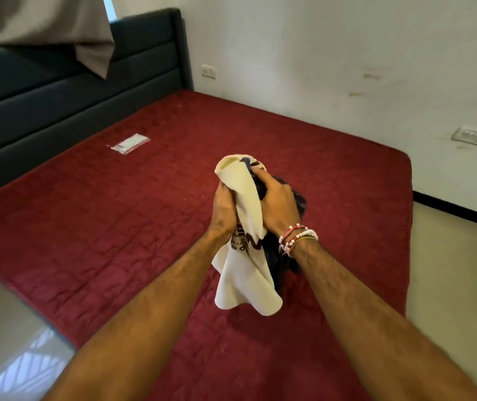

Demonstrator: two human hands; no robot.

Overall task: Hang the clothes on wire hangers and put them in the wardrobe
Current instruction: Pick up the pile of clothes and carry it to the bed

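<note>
Head view. Both arms reach forward over the red mattress. Its far edge runs along the white wall, its left edge meets the dark padded headboard, and its rounded right corner stops short of the wall. A strip of pale floor lies open to the right, with glossy tile at lower left.

The left hand and right hand are pressed close together, fingers curled tight round a bunched bundle held above the mattress: a cream garment, soft, with dark print, hanging down in folds, and a dark navy garment crumpled under the right hand.

The mattress cover is quilted in squares. A beige curtain hangs at top left.

Count: two garments, one clear plastic packet lying flat near the headboard, two wall plates, several beaded bracelets on the right wrist.
</note>
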